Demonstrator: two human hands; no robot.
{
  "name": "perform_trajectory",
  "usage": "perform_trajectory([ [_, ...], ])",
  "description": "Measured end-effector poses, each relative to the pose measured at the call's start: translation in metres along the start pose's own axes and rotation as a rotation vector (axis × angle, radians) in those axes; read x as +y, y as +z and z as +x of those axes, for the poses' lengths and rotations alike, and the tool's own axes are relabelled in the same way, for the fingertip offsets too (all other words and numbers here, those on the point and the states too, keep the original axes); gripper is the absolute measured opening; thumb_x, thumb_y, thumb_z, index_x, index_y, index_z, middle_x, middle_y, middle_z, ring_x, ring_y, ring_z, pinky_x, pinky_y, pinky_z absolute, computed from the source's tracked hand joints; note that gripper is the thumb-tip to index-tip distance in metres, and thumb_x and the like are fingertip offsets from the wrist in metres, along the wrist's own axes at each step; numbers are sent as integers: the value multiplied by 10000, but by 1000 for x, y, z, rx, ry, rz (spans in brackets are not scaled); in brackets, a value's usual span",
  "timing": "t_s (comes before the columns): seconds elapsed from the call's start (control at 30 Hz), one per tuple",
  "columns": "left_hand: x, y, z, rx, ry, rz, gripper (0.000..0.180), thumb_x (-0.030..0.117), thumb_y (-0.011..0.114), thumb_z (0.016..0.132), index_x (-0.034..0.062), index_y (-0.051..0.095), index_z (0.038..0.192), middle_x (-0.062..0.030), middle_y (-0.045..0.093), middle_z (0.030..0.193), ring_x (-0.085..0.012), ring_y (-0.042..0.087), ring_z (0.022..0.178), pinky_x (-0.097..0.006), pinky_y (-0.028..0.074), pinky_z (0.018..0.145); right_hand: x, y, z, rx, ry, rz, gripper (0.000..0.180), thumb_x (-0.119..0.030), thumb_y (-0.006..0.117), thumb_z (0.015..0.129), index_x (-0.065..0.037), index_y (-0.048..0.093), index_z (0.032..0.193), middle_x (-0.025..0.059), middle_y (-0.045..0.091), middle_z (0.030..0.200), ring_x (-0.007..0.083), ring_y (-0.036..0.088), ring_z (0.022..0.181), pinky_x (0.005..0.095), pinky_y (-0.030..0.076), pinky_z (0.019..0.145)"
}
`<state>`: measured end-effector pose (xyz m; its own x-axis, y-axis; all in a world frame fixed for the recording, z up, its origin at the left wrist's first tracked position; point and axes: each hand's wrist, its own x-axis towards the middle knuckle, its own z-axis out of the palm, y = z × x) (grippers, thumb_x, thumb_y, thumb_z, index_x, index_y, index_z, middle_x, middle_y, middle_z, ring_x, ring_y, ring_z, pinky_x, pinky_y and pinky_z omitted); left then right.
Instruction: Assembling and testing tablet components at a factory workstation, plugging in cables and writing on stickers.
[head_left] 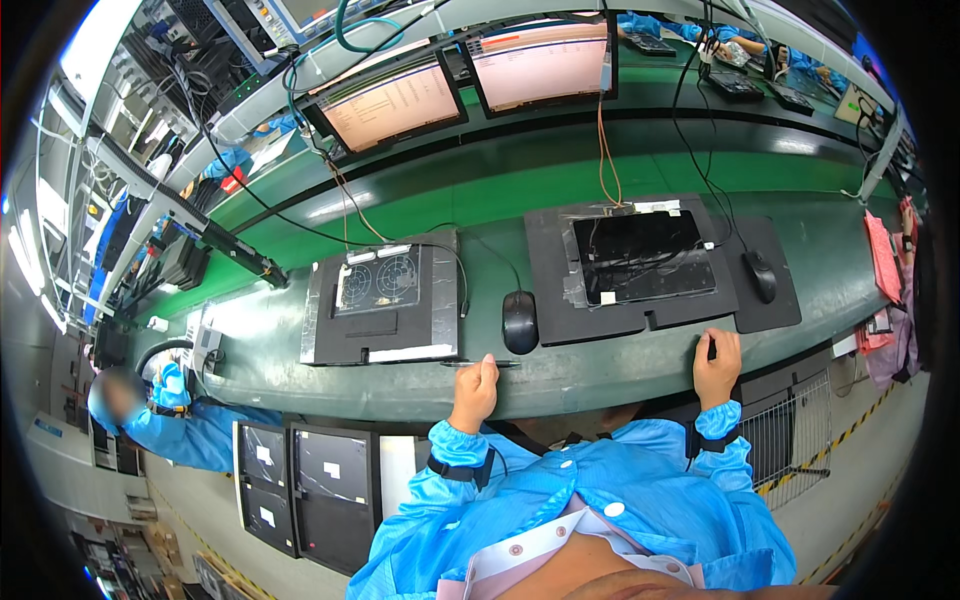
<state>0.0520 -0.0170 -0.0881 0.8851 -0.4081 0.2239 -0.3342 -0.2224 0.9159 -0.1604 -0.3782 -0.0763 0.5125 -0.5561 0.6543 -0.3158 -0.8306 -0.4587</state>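
Note:
My left hand (pixel 475 396) is closed at the bench's near edge, its fingers around a thin dark pen (pixel 506 364) that sticks out on both sides. My right hand (pixel 716 368) rests by the same edge, fingers curled loosely into a fist, with nothing visible in it. Beyond it, a black tablet-like screen (pixel 645 252) lies on a dark foam pad (pixel 560 320), with cables running across it. Left of that, a second foam pad (pixel 380 350) carries a clear-covered panel with two round fan-like patterns (pixel 378 282).
Between the pads sits a black mouse (pixel 520 322); another mouse (pixel 760 276) rests on a mat at right. Two monitors (pixel 545 66) stand beyond the green bench (pixel 270 330). Black trays (pixel 333 490) stand below left, near a co-worker in blue (pixel 200 432). A wire cart (pixel 795 430) is at right.

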Motion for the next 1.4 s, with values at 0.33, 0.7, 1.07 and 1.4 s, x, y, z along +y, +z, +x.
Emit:
perform_trajectory([
  [0.33, 2, -1, 2, 0, -1, 12, 478, 185, 493, 1065, -13, 497, 631, -87, 440, 541, -185, 410, 489, -387, 344, 512, -3, -1, 3, 13, -10, 11, 61, -31, 655, 873, 4, 656, 923, 163, 646, 891, 365, 604, 856, 442, 486, 764],
  [0.7, 0, -1, 0, -11, -10, 23, 475, 186, 493, 1065, -7, 508, 630, -92, 444, 545, -199, 420, 489, -392, 349, 519, -4, -1, 3, 26, -12, -1, 41, -28, 653, 871, -5, 652, 905, 151, 645, 882, 356, 605, 845, 436, 489, 746],
  [1.07, 0, 1, -1, 5, -7, 19, 533, 211, 455, 1089, 1, 452, 598, -21, 423, 551, -114, 370, 515, -342, 309, 507, -3, -2, 2, 7, 2, -6, 48, -31, 658, 868, -7, 650, 909, 153, 645, 882, 357, 605, 840, 439, 487, 740],
  [1.4, 3, -1, 3, -5, 14, 41, 479, 177, 489, 1068, -7, 499, 626, -90, 438, 540, -206, 408, 479, -392, 344, 508, -4, 0, 4, 12, 7, -13, 58, -40, 661, 875, -6, 657, 922, 153, 652, 897, 357, 616, 857, 434, 496, 744],
])
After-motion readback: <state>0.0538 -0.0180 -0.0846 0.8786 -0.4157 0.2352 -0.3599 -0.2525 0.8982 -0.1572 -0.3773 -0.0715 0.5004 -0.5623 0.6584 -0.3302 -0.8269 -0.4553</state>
